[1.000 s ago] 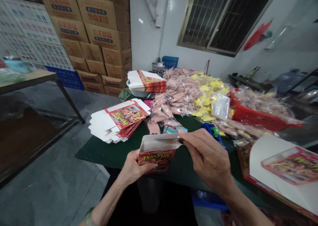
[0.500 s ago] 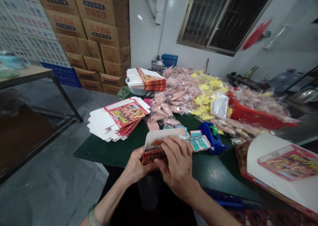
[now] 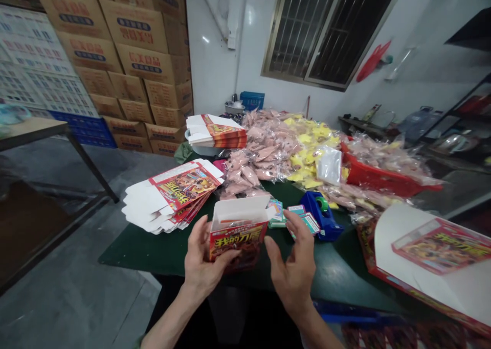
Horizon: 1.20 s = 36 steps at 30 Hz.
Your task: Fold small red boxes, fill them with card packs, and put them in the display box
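My left hand (image 3: 205,259) grips a red printed cardboard box (image 3: 240,241) by its left side, thumb across the front. The top flap of the box stands up, white inside, and something inside shows only in part. To the right of the box, my right hand (image 3: 293,262) is open, its fingers apart and holding nothing. Just beyond its fingertips lie small cards (image 3: 305,221) in teal and white. A blue tape dispenser (image 3: 324,216) with green tape stands beside them.
Flattened red-and-white cartons (image 3: 172,193) are stacked at left, with another stack (image 3: 218,129) behind. Bagged pink items (image 3: 264,144) and yellow items (image 3: 314,134) are heaped at the back. A red basket (image 3: 383,178) and a large open carton (image 3: 433,257) stand at right.
My right hand has come off the box and moved right, with its fingers spread. The box now faces me more fully, still in my left hand. The camera view has shifted slightly.
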Motion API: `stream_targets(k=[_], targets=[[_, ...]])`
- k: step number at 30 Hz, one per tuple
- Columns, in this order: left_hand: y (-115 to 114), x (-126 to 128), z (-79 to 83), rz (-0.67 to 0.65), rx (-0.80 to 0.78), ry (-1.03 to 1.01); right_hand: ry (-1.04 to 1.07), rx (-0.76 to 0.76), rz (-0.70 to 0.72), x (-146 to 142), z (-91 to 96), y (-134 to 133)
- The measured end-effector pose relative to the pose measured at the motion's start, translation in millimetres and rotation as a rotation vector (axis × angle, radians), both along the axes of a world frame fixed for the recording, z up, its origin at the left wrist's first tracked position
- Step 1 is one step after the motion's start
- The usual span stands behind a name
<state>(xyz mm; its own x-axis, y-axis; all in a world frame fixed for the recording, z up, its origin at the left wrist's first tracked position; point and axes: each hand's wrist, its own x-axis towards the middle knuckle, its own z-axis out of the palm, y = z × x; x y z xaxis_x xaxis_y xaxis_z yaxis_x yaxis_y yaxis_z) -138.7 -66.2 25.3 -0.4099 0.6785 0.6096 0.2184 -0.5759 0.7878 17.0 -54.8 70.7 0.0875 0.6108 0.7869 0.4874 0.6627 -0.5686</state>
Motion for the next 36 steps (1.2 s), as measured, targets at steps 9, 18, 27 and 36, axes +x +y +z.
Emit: stream_targets(k=[9, 18, 27, 36], targets=[[26, -19, -10.9, 0.003, 0.069, 0.287, 0.072, -0.092, 0.172, -13, -44.7, 33], [26, -11, 35.5, -0.127, -0.037, -0.051, -0.113, 0.073, 0.239, 10, -11.1, 27], [20, -16, 62.0, -0.546, -0.271, -0.383, 0.021, -0.226, 0.373, 11, 4.1, 20], [16, -17, 49.5, -0.585, -0.205, -0.391, -0.005, -0.198, 0.338, 13, 14.1, 8]])
